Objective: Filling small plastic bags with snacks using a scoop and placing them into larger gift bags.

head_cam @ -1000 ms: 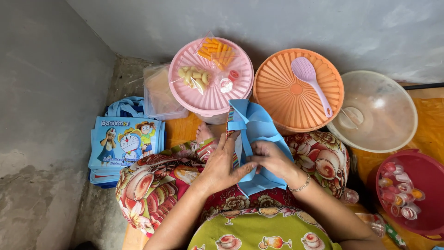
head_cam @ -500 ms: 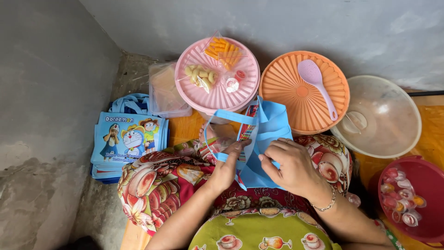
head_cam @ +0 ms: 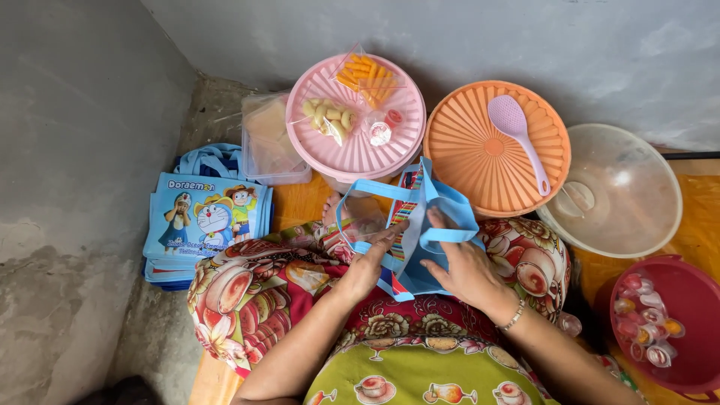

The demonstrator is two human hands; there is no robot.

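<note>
Resting on the lap, the left hand (head_cam: 369,264) and right hand (head_cam: 465,268) each pinch the blue bag (head_cam: 442,217) open, a pink lid (head_cam: 356,120) beyond their grip.

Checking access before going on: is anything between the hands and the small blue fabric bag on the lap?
Nothing visible. The left hand and right hand both already touch the small blue fabric bag, holding its mouth open on the lap; the right fingers reach inside.
</note>
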